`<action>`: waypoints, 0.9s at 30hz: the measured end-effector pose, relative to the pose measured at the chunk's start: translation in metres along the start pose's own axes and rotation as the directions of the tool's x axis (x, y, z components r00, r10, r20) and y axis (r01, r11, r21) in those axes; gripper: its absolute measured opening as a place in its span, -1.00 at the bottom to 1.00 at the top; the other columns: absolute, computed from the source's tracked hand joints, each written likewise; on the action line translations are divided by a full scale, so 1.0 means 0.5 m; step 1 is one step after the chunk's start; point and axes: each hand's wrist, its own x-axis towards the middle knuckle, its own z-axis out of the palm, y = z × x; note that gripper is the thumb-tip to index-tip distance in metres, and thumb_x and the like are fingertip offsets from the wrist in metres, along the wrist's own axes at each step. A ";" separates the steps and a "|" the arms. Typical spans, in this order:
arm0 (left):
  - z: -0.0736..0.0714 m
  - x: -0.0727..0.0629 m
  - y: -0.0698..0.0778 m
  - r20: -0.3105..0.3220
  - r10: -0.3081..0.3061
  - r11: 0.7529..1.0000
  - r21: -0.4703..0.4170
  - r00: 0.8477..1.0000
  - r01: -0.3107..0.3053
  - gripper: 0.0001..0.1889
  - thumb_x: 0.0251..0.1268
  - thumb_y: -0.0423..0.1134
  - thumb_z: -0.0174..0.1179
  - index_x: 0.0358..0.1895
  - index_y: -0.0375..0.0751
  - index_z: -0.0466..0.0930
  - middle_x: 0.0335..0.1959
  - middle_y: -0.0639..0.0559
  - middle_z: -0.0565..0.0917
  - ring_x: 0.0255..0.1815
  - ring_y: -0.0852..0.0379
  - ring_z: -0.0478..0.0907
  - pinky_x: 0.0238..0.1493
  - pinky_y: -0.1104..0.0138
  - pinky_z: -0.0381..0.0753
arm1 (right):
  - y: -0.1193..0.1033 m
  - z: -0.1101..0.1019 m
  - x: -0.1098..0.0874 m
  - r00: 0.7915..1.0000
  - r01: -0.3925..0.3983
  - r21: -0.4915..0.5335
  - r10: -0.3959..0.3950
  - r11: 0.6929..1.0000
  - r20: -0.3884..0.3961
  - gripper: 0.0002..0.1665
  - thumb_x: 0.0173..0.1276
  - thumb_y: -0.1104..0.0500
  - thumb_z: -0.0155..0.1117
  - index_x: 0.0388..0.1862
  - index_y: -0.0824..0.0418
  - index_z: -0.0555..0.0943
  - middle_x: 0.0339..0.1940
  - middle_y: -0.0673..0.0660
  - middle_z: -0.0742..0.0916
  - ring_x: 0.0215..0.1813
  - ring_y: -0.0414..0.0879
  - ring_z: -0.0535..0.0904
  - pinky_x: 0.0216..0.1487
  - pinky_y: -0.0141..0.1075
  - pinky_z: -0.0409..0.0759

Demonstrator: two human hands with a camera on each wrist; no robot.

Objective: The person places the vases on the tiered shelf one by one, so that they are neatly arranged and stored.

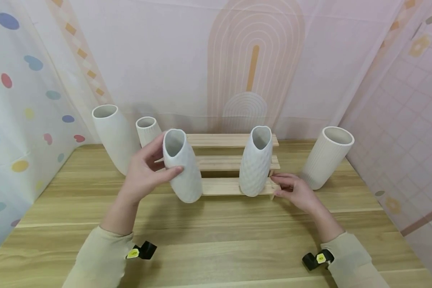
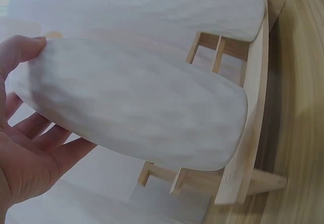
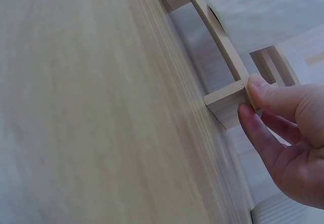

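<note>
My left hand (image 1: 142,174) grips a white vase (image 1: 187,178) near its mouth, thumb on one side and fingers on the other. The vase has a dimpled surface and a notched rim; its base is at the left end of the lowest board of a tiered wooden rack (image 1: 221,186). Whether the base touches the board I cannot tell. A matching dimpled vase (image 1: 255,172) stands towards the right end of that board. At the board's right end, my right hand (image 1: 297,193) pinches the corner, and the right wrist view shows the thumb (image 3: 259,82) on the wood.
A tall smooth white vase (image 1: 113,136) and a slimmer ribbed one (image 1: 147,130) stand at the left, partly behind my left hand. Right of the rack is a wider ribbed vase (image 1: 325,160). Printed curtains (image 1: 158,60) enclose the wooden table (image 1: 216,244) at back and sides.
</note>
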 end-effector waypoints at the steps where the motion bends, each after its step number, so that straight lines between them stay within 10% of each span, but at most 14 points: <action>1: 0.007 0.003 -0.001 0.000 -0.009 1.000 0.015 1.000 0.009 -0.20 -0.01 -0.59 0.41 0.40 -0.15 0.42 0.09 -0.08 0.61 -0.02 0.01 0.64 -0.06 0.30 0.66 | 0.000 0.000 0.000 1.000 0.000 -0.001 0.000 1.000 0.001 -0.49 0.28 0.33 0.40 0.21 0.43 0.57 0.26 0.37 0.55 0.09 0.18 0.55 -0.03 -0.28 0.58; 27: 0.096 0.050 -0.043 0.039 -0.074 0.997 0.029 0.997 0.073 -0.17 -0.01 -0.47 0.46 0.43 0.02 0.41 0.15 -0.01 0.57 0.03 -0.02 0.59 0.07 -0.07 0.57 | -0.003 0.001 -0.002 1.000 -0.009 -0.014 0.009 1.000 -0.004 -0.50 0.28 0.33 0.40 0.20 0.43 0.58 0.26 0.36 0.55 0.09 0.17 0.55 -0.01 -0.26 0.58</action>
